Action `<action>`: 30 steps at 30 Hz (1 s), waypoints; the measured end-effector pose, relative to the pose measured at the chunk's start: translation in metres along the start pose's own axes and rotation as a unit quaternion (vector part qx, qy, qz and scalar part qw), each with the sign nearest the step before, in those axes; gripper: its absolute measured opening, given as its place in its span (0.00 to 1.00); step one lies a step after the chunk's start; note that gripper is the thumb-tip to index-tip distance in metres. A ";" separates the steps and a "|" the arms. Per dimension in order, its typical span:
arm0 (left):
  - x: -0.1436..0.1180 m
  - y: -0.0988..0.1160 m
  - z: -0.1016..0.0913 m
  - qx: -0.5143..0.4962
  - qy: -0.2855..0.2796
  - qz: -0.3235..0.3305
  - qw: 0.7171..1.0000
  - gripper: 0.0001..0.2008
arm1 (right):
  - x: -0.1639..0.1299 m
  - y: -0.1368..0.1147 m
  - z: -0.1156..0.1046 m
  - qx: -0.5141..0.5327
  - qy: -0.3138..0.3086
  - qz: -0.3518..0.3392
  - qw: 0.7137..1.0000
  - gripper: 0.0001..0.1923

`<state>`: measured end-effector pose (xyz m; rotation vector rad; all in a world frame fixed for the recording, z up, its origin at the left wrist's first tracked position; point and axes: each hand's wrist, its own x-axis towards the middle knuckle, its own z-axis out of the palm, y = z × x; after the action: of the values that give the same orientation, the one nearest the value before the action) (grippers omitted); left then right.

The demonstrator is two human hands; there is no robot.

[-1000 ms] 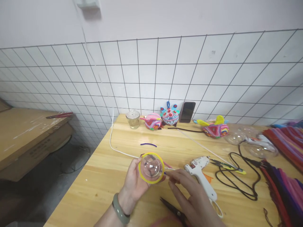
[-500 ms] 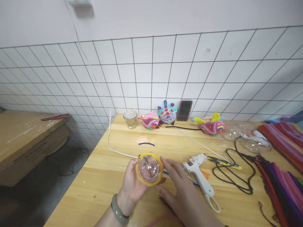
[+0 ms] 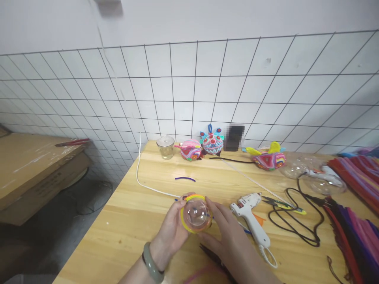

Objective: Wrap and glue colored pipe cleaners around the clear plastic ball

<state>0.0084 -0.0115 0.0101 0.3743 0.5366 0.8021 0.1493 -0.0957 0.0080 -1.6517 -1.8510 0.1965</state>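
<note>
Over the wooden surface [image 3: 130, 221] | left hand [image 3: 173, 230] cups clear dome [image 3: 197, 213] | right hand [image 3: 229, 232] fingers steady its yellow rim [image 3: 184, 219] | step: wrapping trim | next: careful pressing along edge, glue gun [image 3: 251, 217] nearby

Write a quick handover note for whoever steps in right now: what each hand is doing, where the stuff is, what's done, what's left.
Left hand: cups the clear half-sphere from behind.
Right hand: fingers on its right side.
Done: a yellow pipe cleaner rings the rim.
Left: the dome itself is bare.
Nearby on the table: white glue gun right of the hands, dark pliers below them, pipe cleaner bundles far right, finished colourful figures by the wall.
</note>
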 end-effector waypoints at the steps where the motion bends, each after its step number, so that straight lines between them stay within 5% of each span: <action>1: 0.000 0.000 0.001 0.006 0.005 0.008 1.000 0.09 | 0.000 0.000 -0.001 -0.007 0.003 0.003 1.000 0.38; 8: -0.006 -0.002 0.008 0.113 0.043 0.088 0.989 0.17 | 0.011 -0.009 -0.016 0.003 0.075 -0.022 0.997 0.14; 13: -0.007 -0.002 0.008 0.166 0.017 0.112 0.980 0.19 | 0.020 -0.012 -0.020 0.038 0.081 -0.029 0.996 0.07; 30: -0.006 -0.004 0.006 0.201 0.007 0.124 0.972 0.19 | 0.025 -0.018 -0.026 0.012 -0.007 0.047 0.999 0.12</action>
<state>0.0107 -0.0190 0.0145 0.8230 0.6750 0.9371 0.1484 -0.0836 0.0465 -1.7271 -1.7764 0.2695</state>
